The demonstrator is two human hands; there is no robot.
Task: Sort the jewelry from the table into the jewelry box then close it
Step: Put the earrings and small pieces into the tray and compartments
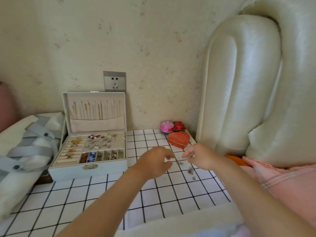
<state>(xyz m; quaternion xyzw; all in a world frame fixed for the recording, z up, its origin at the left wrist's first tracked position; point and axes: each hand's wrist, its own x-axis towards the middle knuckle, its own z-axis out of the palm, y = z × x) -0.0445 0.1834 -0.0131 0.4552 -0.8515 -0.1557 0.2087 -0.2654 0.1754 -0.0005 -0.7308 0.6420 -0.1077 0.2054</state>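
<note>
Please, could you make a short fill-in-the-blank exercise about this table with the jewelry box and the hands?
1. The jewelry box stands with its lid ____.
2. The loose pieces lie on the cloth to the ____ of the box.
3. The red box nearest the right hand is shaped like a ____.
Missing words: open; right; heart.

The left hand (156,159) and right hand (199,155) are shown bare, the forearms (106,199) are left uncovered to the frame's edge, and pale lilac cloth (239,232) is glimpsed beneath the right one.
</note>
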